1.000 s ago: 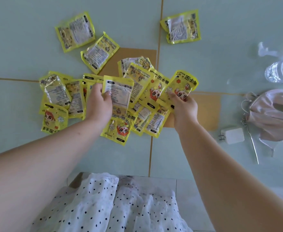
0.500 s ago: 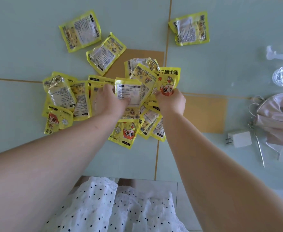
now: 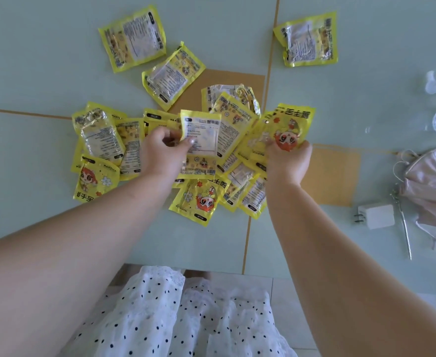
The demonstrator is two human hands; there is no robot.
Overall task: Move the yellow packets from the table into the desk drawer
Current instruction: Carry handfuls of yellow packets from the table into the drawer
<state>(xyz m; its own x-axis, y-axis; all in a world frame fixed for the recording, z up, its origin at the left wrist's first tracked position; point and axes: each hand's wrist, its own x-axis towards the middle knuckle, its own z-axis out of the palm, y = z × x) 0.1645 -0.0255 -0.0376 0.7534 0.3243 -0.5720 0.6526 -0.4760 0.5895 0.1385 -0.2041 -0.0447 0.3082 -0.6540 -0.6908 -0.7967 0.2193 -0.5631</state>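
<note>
Now your left hand (image 3: 164,153) pinches a label-side packet (image 3: 201,135). Just beside it, your right hand (image 3: 287,161) grips a cartoon-faced packet (image 3: 290,127)

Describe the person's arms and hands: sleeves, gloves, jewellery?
Both forearms are bare up to the frame edge, with no sleeves in view. The left hand and right hand wear no gloves; no watch or bracelet shows on either wrist. Rings cannot be told. Below the arms is a white garment with black dots.
</note>
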